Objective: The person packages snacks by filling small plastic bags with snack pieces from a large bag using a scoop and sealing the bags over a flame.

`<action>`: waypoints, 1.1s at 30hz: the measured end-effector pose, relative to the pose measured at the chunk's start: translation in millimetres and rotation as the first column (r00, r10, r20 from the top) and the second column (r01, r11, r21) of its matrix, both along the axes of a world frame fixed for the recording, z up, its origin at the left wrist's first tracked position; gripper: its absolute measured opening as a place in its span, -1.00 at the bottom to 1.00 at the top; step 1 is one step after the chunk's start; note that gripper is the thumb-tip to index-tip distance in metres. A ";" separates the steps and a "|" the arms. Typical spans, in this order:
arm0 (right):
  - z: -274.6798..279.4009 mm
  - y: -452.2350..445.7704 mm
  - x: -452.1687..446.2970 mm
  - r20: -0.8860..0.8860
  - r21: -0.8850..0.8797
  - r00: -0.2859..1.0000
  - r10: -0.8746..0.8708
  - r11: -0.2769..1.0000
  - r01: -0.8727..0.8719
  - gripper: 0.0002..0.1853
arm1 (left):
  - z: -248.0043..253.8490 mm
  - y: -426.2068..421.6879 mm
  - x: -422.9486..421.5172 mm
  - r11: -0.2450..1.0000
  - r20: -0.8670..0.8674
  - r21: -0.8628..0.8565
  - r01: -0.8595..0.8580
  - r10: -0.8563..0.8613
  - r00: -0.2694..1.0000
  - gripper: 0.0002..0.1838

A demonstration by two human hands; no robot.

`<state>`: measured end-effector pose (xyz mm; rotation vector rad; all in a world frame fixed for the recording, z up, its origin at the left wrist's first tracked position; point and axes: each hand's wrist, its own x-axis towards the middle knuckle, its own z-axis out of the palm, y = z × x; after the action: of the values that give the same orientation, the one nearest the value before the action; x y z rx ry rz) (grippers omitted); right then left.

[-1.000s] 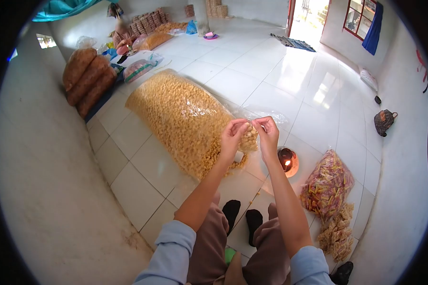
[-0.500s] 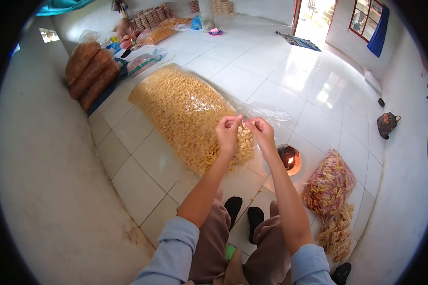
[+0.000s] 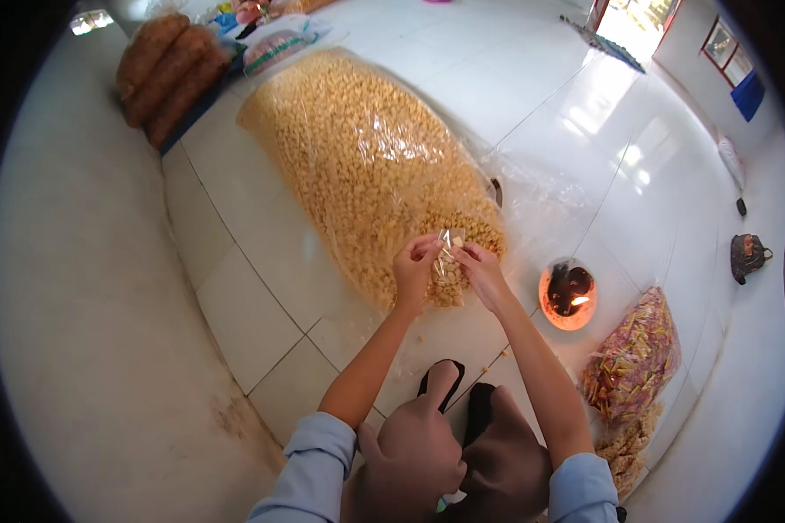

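A small clear bag [image 3: 447,268] with pale yellow snack pieces in it hangs between my two hands. My left hand [image 3: 417,266] pinches its upper left edge, and my right hand [image 3: 477,266] pinches the upper right edge, with a pale piece near those fingertips. Beyond and partly behind the small bag lies a big transparent sack [image 3: 358,148] full of small yellow pieces, its near end by my hands. To the right, a small flame burns in an orange round dish [image 3: 567,318] with a dark middle.
Right of the flame lies a clear bag of red and yellow packets [image 3: 634,357], with a bundle of pale pieces [image 3: 628,449] below it. Brown filled sacks [image 3: 170,74] lean at the far left. Crumbs dot the tiles near my feet. A backpack [image 3: 747,257] is by the right wall.
The view has tilted downward. My hands have come lower and nearer the big sack's open end, with the small bag still between them, its top now standing up more visibly.
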<state>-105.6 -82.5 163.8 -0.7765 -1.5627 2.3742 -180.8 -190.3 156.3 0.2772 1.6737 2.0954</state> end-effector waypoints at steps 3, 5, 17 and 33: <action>-49.4 5.7 -7.3 0.090 -0.007 0.996 0.016 1.000 -0.016 -0.77 | -45.7 0.6 -4.6 0.993 0.059 -0.101 -0.057 0.064 0.996 -0.71; -75.2 8.6 -11.5 0.092 0.029 0.996 -0.006 1.000 0.004 -0.78 | -70.5 4.4 -4.4 0.997 0.166 0.012 -0.078 0.075 0.983 -0.71; -112.6 1.7 -13.9 0.217 0.000 0.969 -0.121 0.992 0.124 -0.83 | -115.9 12.1 5.5 0.992 0.364 -0.076 -0.103 0.124 0.923 -0.74; -126.4 -4.9 -8.7 0.156 -0.053 0.988 0.015 0.999 -0.007 -0.83 | -115.1 -5.0 9.3 0.997 0.438 -0.068 -0.028 0.055 0.897 -0.69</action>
<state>-114.3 -87.4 37.4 -0.9902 -1.5708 2.4232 -171.5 -195.3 41.2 -0.2421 1.4695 1.9458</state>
